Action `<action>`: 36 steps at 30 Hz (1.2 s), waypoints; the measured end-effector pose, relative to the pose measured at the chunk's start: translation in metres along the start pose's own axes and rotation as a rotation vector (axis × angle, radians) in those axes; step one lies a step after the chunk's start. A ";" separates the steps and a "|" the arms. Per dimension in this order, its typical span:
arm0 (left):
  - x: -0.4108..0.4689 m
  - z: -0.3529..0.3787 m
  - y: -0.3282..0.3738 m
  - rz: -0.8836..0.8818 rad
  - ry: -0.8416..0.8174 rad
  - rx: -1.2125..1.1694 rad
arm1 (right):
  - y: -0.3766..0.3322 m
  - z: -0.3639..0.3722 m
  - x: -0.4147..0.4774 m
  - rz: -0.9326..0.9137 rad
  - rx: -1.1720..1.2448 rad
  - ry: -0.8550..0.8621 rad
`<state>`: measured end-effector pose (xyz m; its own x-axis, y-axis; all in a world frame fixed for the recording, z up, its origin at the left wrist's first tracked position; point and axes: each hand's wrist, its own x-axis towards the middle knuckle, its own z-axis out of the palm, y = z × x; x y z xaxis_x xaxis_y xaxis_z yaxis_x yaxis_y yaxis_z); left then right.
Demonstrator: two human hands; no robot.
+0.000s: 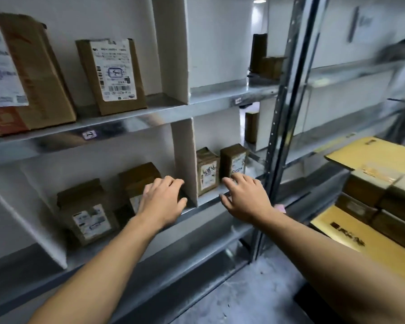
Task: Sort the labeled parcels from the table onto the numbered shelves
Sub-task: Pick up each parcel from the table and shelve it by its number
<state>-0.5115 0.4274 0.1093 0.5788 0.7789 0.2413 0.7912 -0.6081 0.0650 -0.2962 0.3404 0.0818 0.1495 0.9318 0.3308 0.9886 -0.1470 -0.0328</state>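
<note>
A metal rack point(136, 123) with white dividers holds brown labeled parcels. On the lower shelf, my left hand point(161, 199) reaches in over a small brown parcel point(138, 178), fingers relaxed, touching or just above it. Another labeled parcel point(89, 213) stands to its left. My right hand point(243, 195) hovers with spread fingers at the shelf edge in front of two small parcels, one point(207, 170) by the divider and one point(234, 160) to its right. It holds nothing. The upper shelf carries a tall parcel point(112, 73) and a big box point(26, 76).
A white divider point(185, 160) separates the two lower bays between my hands. A number tag point(89, 134) sits on the upper shelf's front rail. A steel upright point(281, 113) stands right of my right hand. Stacked yellow and brown cartons point(372, 183) lie at far right.
</note>
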 end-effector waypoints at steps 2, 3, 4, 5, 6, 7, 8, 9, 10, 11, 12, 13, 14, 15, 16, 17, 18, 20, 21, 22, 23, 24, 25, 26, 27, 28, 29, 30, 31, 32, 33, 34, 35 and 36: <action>0.010 0.013 0.028 0.072 -0.019 -0.012 | 0.028 0.001 -0.021 0.073 -0.060 -0.041; 0.015 0.019 0.043 0.106 -0.031 -0.012 | 0.042 0.001 -0.031 0.104 -0.091 -0.065; 0.019 0.024 0.059 0.142 -0.047 -0.008 | 0.056 0.000 -0.042 0.136 -0.116 -0.090; 0.024 0.029 0.076 0.179 -0.063 -0.003 | 0.071 -0.002 -0.054 0.166 -0.136 -0.107; 0.028 0.034 0.090 0.211 -0.077 -0.002 | 0.083 -0.003 -0.064 0.189 -0.153 -0.114; 0.032 0.038 0.106 0.244 -0.088 -0.006 | 0.096 -0.005 -0.074 0.213 -0.170 -0.114; 0.036 0.043 0.124 0.280 -0.097 -0.010 | 0.110 -0.007 -0.086 0.245 -0.180 -0.115; 0.041 0.048 0.143 0.313 -0.107 -0.014 | 0.124 -0.010 -0.097 0.276 -0.185 -0.117; 0.046 0.052 0.163 0.346 -0.119 -0.017 | 0.139 -0.012 -0.109 0.307 -0.189 -0.129; 0.050 0.056 0.184 0.381 -0.130 -0.021 | 0.154 -0.014 -0.121 0.339 -0.192 -0.138; 0.054 0.061 0.206 0.417 -0.139 -0.027 | 0.171 -0.017 -0.133 0.377 -0.191 -0.149; 0.058 0.065 0.229 0.451 -0.145 -0.036 | 0.187 -0.021 -0.145 0.416 -0.188 -0.159; 0.062 0.069 0.252 0.483 -0.151 -0.047 | 0.203 -0.025 -0.158 0.457 -0.185 -0.170; 0.064 0.073 0.276 0.513 -0.151 -0.058 | 0.220 -0.029 -0.171 0.498 -0.184 -0.181; 0.067 0.077 0.301 0.542 -0.152 -0.070 | 0.237 -0.032 -0.184 0.537 -0.184 -0.188; 0.069 0.081 0.326 0.568 -0.153 -0.088 | 0.254 -0.036 -0.198 0.576 -0.184 -0.193; 0.070 0.084 0.351 0.594 -0.157 -0.107 | 0.271 -0.041 -0.211 0.613 -0.182 -0.198; 0.070 0.090 0.399 0.643 -0.164 -0.133 | 0.304 -0.050 -0.237 0.687 -0.157 -0.198; 0.070 0.093 0.421 0.666 -0.162 -0.137 | 0.320 -0.054 -0.249 0.723 -0.141 -0.198; 0.069 0.097 0.441 0.686 -0.162 -0.141 | 0.335 -0.057 -0.261 0.755 -0.125 -0.201; 0.068 0.101 0.460 0.702 -0.162 -0.146 | 0.349 -0.060 -0.271 0.781 -0.110 -0.206; 0.067 0.107 0.477 0.716 -0.164 -0.149 | 0.361 -0.061 -0.281 0.803 -0.096 -0.211; 0.065 0.112 0.493 0.727 -0.162 -0.150 | 0.373 -0.062 -0.291 0.819 -0.087 -0.207; 0.065 0.117 0.506 0.736 -0.166 -0.149 | 0.383 -0.062 -0.300 0.830 -0.082 -0.199; 0.064 0.122 0.518 0.746 -0.173 -0.148 | 0.393 -0.063 -0.307 0.839 -0.078 -0.189; 0.065 0.127 0.529 0.756 -0.184 -0.145 | 0.401 -0.063 -0.312 0.848 -0.072 -0.183; 0.066 0.131 0.538 0.767 -0.189 -0.139 | 0.408 -0.063 -0.317 0.857 -0.063 -0.180; 0.068 0.134 0.546 0.779 -0.189 -0.132 | 0.414 -0.063 -0.319 0.862 -0.055 -0.175; 0.071 0.137 0.554 0.792 -0.185 -0.124 | 0.420 -0.062 -0.320 0.866 -0.050 -0.168; 0.076 0.140 0.561 0.803 -0.183 -0.118 | 0.426 -0.062 -0.319 0.872 -0.044 -0.157; 0.080 0.143 0.567 0.810 -0.185 -0.118 | 0.431 -0.061 -0.318 0.880 -0.040 -0.142; 0.085 0.146 0.572 0.815 -0.188 -0.121 | 0.436 -0.060 -0.316 0.886 -0.036 -0.130; 0.090 0.149 0.577 0.818 -0.188 -0.123 | 0.440 -0.058 -0.313 0.889 -0.031 -0.120; 0.095 0.153 0.581 0.817 -0.187 -0.127 | 0.445 -0.055 -0.309 0.890 -0.025 -0.117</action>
<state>0.0337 0.1717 0.0220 0.9910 0.0934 0.0964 0.0888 -0.9947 0.0509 0.0962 -0.0315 0.0170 0.8626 0.4971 0.0941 0.5053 -0.8370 -0.2100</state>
